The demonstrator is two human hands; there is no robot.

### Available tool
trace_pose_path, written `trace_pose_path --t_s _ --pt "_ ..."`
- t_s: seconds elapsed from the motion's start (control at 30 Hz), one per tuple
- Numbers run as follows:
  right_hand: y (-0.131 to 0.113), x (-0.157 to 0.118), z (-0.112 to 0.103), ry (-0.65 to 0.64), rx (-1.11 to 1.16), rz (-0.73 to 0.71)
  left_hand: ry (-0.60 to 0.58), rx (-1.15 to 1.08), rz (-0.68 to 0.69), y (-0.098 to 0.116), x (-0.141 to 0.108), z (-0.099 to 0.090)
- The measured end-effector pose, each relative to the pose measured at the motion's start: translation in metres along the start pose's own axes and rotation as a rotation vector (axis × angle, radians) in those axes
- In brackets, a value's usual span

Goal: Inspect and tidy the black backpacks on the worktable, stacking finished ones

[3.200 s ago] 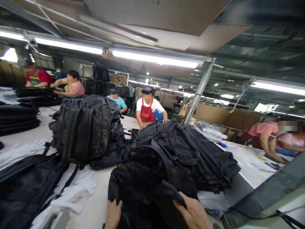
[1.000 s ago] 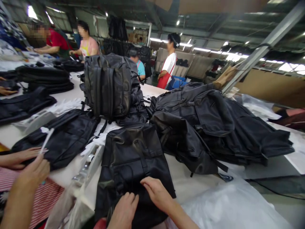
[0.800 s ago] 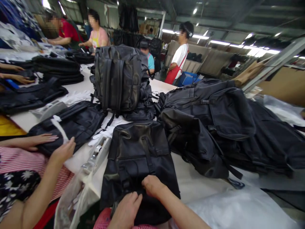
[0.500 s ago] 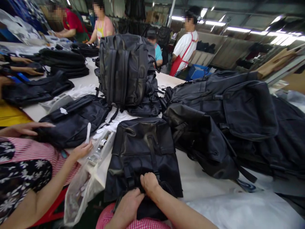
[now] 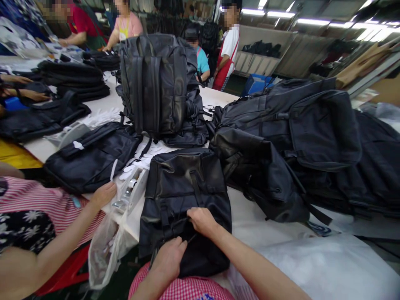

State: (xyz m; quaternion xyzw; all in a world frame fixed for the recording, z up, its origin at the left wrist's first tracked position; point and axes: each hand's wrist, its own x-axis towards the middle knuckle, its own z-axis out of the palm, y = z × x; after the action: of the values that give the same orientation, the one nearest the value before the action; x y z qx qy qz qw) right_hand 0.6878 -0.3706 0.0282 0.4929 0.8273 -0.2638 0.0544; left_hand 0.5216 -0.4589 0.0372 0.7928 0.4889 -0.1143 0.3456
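Observation:
A black leather-like backpack (image 5: pixel 184 168) lies in front of me, its near end reaching over the table edge to my lap. My left hand (image 5: pixel 170 255) is closed on the bag's lower part, fingers curled into the dark material. Farther up and to the right, my right hand (image 5: pixel 202 221) is closed in a pinch on the bag near its middle, beside the buckle straps. A thin dark line seems to run between the hands; what exactly each one pinches is too dark to make out.
A co-worker's hand (image 5: pixel 104 193) on the left holds a white strip (image 5: pixel 113 170) near a tape dispenser (image 5: pixel 129 191) and another black backpack (image 5: pixel 93 160). An upright backpack (image 5: pixel 156 87) stands behind mine. Backpacks (image 5: pixel 300 133) pile up right, above plastic sheeting (image 5: pixel 325 266).
My right hand has moved up and away from my left. The bag's near part is spread flatter. A co-worker's other hand has left the neighbouring backpack. The view has shifted slightly.

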Motion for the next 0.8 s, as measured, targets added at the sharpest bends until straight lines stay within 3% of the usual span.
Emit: trace_pose_path --t_s 0.2,0.37,0.43,0.63,0.8 --pt "0.014 0.017 -0.036 0.178 0.235 0.084 0.059 -0.020 -0.106 0.002 0.011 -0.016" --pt "0.025 0.027 -0.043 0.245 0.353 0.117 0.333 -0.231 -0.089 -0.020 0.041 -0.029" --pt "0.027 0.028 -0.044 0.261 0.366 0.114 0.389 -0.256 -0.114 -0.026 0.054 -0.034" --pt "0.027 0.022 -0.030 0.276 0.318 0.162 0.102 -0.053 -0.153 -0.021 0.077 -0.038" --pt "0.025 0.016 -0.014 0.295 0.252 0.192 0.098 0.044 -0.128 -0.006 0.072 -0.015"
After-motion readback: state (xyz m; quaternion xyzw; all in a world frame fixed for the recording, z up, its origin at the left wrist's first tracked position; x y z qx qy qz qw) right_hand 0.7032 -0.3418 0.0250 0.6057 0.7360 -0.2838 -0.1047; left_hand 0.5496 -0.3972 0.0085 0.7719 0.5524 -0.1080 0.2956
